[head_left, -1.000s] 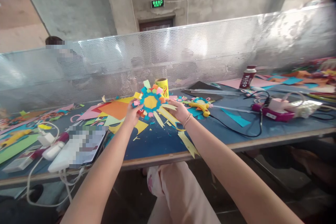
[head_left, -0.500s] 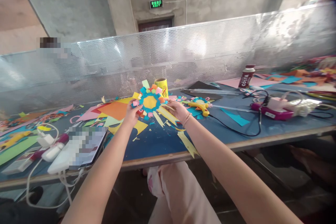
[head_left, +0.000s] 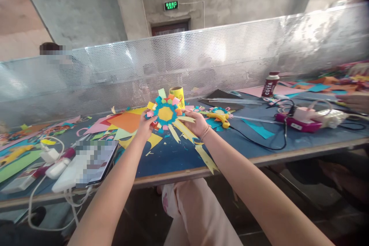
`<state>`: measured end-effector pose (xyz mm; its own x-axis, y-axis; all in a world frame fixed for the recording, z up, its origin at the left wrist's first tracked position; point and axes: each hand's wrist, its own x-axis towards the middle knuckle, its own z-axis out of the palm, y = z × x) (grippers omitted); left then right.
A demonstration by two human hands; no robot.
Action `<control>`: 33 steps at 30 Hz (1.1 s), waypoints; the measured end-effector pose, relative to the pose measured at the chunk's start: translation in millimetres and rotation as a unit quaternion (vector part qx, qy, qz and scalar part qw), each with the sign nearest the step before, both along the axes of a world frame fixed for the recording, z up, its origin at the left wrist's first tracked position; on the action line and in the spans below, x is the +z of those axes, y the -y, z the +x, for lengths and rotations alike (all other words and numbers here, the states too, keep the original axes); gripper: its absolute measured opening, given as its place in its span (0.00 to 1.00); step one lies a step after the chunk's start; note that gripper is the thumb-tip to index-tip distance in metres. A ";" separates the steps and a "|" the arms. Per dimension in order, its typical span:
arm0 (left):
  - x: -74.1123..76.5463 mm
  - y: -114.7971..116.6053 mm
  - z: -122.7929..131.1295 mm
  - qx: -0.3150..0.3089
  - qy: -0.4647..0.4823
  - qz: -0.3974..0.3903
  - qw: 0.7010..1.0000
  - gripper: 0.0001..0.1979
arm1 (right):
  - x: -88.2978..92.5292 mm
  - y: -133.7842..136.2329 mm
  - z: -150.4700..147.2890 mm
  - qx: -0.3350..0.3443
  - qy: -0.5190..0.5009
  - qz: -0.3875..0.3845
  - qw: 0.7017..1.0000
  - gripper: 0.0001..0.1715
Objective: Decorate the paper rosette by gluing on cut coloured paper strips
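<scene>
Blue table (head_left: 164,163), running the full width, with a perforated metal screen (head_left: 245,42) along its far side.

Green paper sheet (head_left: 20,167), flat, far left. White plug (head_left: 49,155), cable attached, beside it. Phone (head_left: 105,161), lying face up near the front edge. Orange paper sheet (head_left: 126,122), among pink, red and yellow sheets.

Left hand (head_left: 146,125): fingers closed on the left edge of a paper flower, thumb on the near face. Paper flower (head_left: 165,114): held up above the middle of the table, yellow centre, blue ring, many-coloured tabs around the rim. Yellow tube (head_left: 178,96): upright behind the flower, partly covered by it. Pale yellow ribbons (head_left: 184,130): trailing from the flower's lower right.

Right hand (head_left: 198,123): fingers bent, just beside the flower's right edge, one ribbon crossing in front of them; whether they grip it cannot be told. Loose ribbon (head_left: 206,157): below the right wrist, notched end past the table's front edge.

Yellow glue gun (head_left: 219,118): lying on its side, black cord leading right. Brown bottle (head_left: 270,85): upright near the screen. Purple power strip (head_left: 301,123): plugs and cables upon it. Another person's hand (head_left: 353,101): blurred, at the right margin.
</scene>
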<state>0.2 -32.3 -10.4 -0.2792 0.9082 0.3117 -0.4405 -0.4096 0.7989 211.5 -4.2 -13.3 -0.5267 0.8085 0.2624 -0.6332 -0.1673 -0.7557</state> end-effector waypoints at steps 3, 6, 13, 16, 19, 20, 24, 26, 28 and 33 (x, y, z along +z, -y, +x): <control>0.2 -0.5 0.2 0.007 0.001 0.003 1.000 0.27 | -2.0 -3.0 -0.8 -0.001 -0.010 -0.010 1.000 0.12; 1.0 0.3 0.1 0.008 -0.008 0.005 1.000 0.27 | -3.9 -5.1 0.5 0.003 -0.007 -0.019 1.000 0.12; 0.2 0.5 -0.5 -0.001 -0.027 0.014 1.000 0.25 | 3.9 6.4 3.2 0.004 0.056 0.009 0.998 0.13; -0.2 -1.9 -1.5 -0.014 -0.021 0.025 0.999 0.21 | 7.0 9.6 0.4 -0.005 0.046 0.049 0.998 0.15; -0.6 -4.9 -2.8 -0.014 -0.018 0.028 0.999 0.20 | 5.6 6.6 -2.9 -0.078 0.022 0.078 0.994 0.18; -0.7 -5.6 -3.4 -0.008 -0.022 0.031 0.999 0.20 | 4.3 4.5 -3.7 -0.104 0.020 0.085 0.991 0.18; 0.2 -4.1 -6.9 0.030 -0.115 0.071 0.990 0.17 | 0.0 -4.7 -3.7 -0.197 0.065 0.103 0.973 0.19; 1.2 -1.9 -9.5 0.071 -0.222 0.113 0.966 0.13 | -0.5 -8.2 -2.0 -0.234 0.077 0.096 0.964 0.18; 1.4 -0.8 -11.8 0.128 -0.327 0.154 0.923 0.12 | -0.3 -10.5 -0.3 -0.248 0.072 0.070 0.964 0.17; -4.7 -3.4 -11.8 0.180 -0.392 0.181 0.884 0.12 | -0.3 -12.2 -1.0 -0.238 0.065 0.056 0.968 0.20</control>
